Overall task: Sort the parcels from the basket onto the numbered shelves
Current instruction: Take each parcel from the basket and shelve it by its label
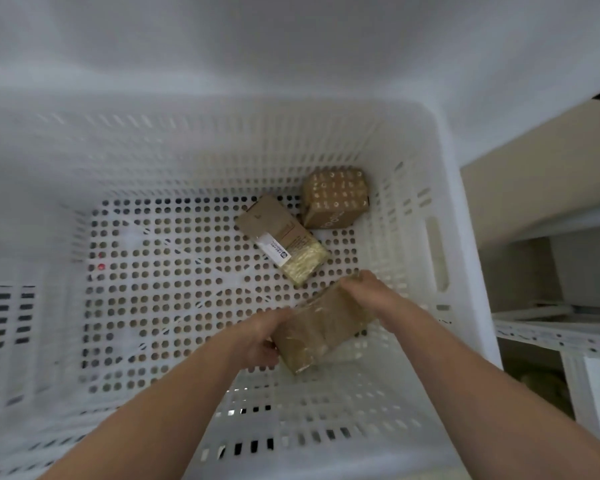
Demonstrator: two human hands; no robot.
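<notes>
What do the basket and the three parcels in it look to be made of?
The basket looks like white moulded plastic, matt, going by its regular holes and slots. The held parcel seems brown cardboard wrapped in clear tape: glossy, wrinkled sheen. The long parcel is plain cardboard with a white paper label and one tape-wrapped end. The cube parcel is matt cardboard with pale marks.

Plain white wall, soft even light.
A white perforated-metal shelf rack stands at right, a beige panel above it.
</notes>
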